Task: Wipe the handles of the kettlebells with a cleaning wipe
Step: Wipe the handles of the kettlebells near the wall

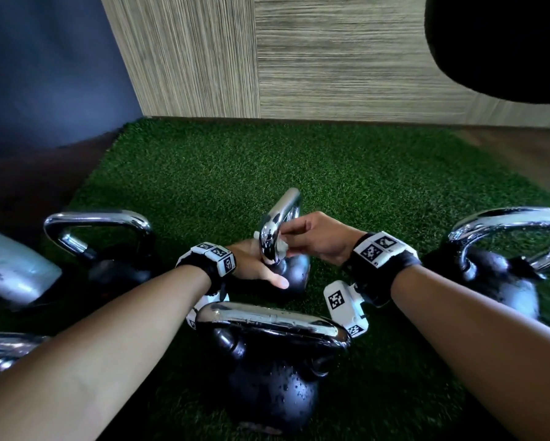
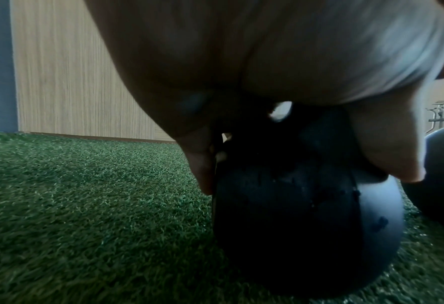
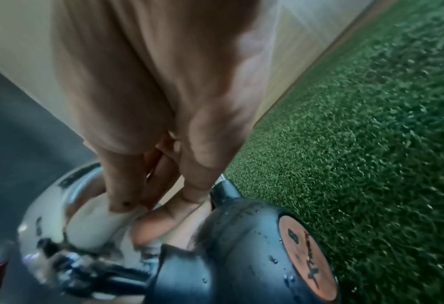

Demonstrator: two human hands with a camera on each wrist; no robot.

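A small black kettlebell (image 1: 296, 272) stands tilted on the green turf (image 1: 299, 160), its chrome handle (image 1: 281, 218) pointing up and away. My left hand (image 1: 260, 265) grips it where the handle meets the body, with the thumb (image 2: 387, 156) on one side of the black ball (image 2: 306, 226) and a finger on the other. My right hand (image 1: 296, 233) pinches a crumpled white wipe (image 1: 283, 246) against the lower part of the handle. In the right wrist view the wipe (image 3: 93, 224) sits between my fingertips (image 3: 150, 228) and the chrome, beside the body's orange label (image 3: 306, 253).
Three more chrome-handled kettlebells stand close by: one just in front of me (image 1: 273, 345), one at the left (image 1: 108, 249), one at the right (image 1: 496, 268). A grey rounded object (image 1: 12, 268) lies at far left. A wood-panel wall (image 1: 331, 58) bounds the turf behind.
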